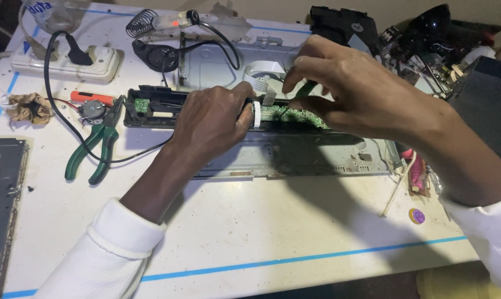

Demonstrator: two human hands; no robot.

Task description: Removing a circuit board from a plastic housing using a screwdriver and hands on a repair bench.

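While steadying black front-panel housing (pixel 206 119), left hand (pixel 211 119) clamped on its top edge. Right hand (pixel 350 91) pinching green-handled tool (pixel 304 88) over green circuit board (pixel 294 115) inside housing, beside white ribbon cable (pixel 261 83). Best kept: light pressure, tip clear of ribbon. Left of housing: green pliers (pixel 95 147), white power strip (pixel 67 63). Underneath: white table (pixel 250 232), blue tape lines, dim room.

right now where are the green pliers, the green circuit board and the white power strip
green pliers (pixel 102 145): head view, on the handles near the pivot.
green circuit board (pixel 294 115): head view, on the bare strip between the hands.
white power strip (pixel 103 62): head view, on its right end.
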